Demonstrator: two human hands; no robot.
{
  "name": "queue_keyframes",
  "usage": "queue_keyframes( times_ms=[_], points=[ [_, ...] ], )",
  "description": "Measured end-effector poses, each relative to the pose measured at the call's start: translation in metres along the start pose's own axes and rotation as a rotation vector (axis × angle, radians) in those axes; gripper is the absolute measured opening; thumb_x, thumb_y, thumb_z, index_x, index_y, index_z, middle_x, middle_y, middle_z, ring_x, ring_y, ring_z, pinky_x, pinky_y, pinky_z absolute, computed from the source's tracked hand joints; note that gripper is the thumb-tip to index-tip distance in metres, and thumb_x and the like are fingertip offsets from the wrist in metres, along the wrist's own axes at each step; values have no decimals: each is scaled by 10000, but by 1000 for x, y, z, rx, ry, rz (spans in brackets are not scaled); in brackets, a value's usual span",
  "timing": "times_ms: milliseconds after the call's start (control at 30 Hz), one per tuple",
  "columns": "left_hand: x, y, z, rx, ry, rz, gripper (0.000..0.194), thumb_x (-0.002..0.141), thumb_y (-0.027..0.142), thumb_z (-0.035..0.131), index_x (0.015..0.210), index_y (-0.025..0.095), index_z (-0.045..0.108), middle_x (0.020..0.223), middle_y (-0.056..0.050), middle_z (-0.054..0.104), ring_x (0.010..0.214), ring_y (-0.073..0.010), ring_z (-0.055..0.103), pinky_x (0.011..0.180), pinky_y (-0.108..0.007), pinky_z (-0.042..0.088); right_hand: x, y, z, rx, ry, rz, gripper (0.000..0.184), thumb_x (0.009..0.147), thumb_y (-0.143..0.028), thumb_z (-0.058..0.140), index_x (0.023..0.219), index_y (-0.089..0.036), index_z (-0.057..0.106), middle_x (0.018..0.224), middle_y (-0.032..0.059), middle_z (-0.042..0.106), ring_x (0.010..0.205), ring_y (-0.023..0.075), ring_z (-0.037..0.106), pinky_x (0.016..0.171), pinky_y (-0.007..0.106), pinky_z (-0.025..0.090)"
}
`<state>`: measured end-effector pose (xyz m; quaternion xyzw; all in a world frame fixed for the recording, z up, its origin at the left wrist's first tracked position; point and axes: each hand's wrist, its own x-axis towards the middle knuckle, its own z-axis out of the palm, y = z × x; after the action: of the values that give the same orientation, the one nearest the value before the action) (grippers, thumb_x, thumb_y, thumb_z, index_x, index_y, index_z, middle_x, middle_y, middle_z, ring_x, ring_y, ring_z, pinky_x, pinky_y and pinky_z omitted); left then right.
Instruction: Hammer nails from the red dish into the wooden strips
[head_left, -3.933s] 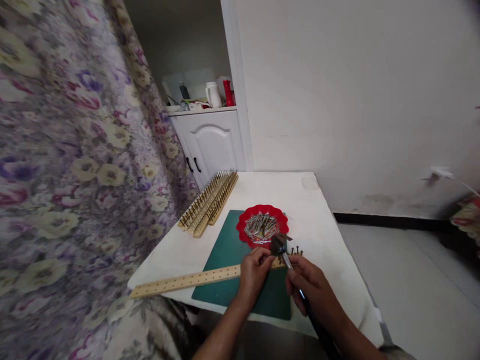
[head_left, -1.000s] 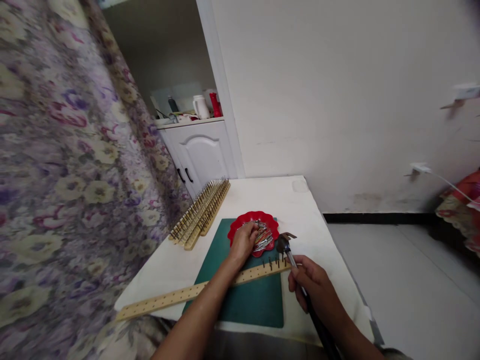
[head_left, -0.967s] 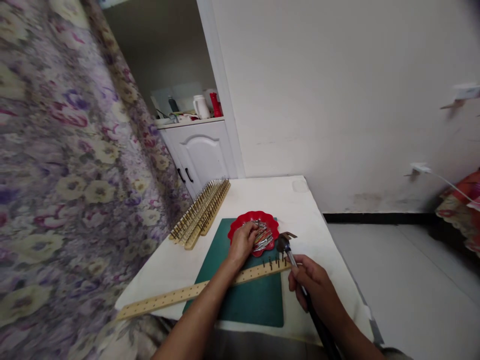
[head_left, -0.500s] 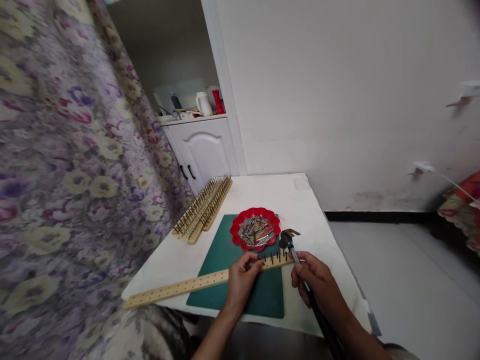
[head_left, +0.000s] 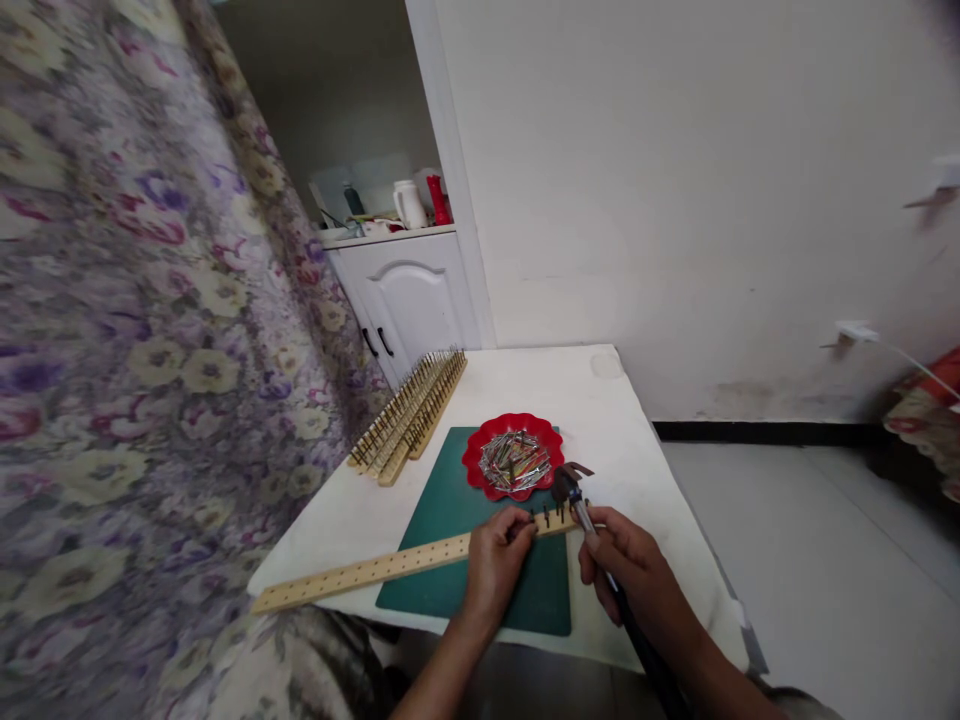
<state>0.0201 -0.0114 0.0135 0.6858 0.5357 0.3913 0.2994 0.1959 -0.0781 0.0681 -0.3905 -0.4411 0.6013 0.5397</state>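
My left hand (head_left: 498, 562) is pinched at the wooden strip (head_left: 360, 573), its fingertips around a nail (head_left: 532, 517) that shows only in part. Several dark nails (head_left: 559, 514) stand upright in the strip to the right of those fingers. Two rows of small holes run along the rest of it. In my right hand (head_left: 634, 560) is a claw hammer (head_left: 583, 515), gripped by its shaft, with the head raised just above the strip's right end. The strip lies slantwise across a green mat (head_left: 427, 590).
Behind the strip a red scalloped dish (head_left: 472, 482) holds many loose nails (head_left: 513, 463). Wooden strips studded with nails (head_left: 409, 425) lie at the left back of the white-covered table (head_left: 540, 380). A floral curtain (head_left: 150, 300) hangs on the left; a wall (head_left: 637, 200) stands behind.
My left hand has shifted slightly right along the strip, closer to the standing nails. The hammer head has moved a little to the left.
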Motion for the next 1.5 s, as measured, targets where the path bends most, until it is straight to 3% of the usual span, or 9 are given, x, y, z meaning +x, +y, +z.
queue_keyframes(
  times_ms=[333,1233,1367,1500],
  points=[
    [2,4,1,48,1,26,122,764,240,565,689,163,623,641,25,588,609,-110,522,574,-187,354,-2,9,12,-36,-121,41,200,877,-347,496,974,-172,503,549,-73,565,244,14,359,271,125,190],
    [-1,5,1,59,-4,18,133,756,173,532,642,163,601,585,39,532,572,-104,488,538,-194,317,-4,9,19,-186,-129,95,215,885,-366,453,989,-182,490,581,-67,566,241,16,341,270,140,172],
    [-2,6,-9,72,-58,75,106,792,206,545,761,175,642,712,3,619,665,-133,559,622,-218,389,-2,5,15,-133,-89,59,246,877,-392,481,1001,-180,497,594,-65,558,259,20,356,280,146,189],
    [-8,0,-33,265,-31,199,110,793,208,563,868,193,642,850,-39,643,822,-189,568,733,-284,416,0,-2,7,-102,-9,14,255,879,-389,500,1027,-182,505,619,-56,564,278,22,375,300,152,200]
  ],
)
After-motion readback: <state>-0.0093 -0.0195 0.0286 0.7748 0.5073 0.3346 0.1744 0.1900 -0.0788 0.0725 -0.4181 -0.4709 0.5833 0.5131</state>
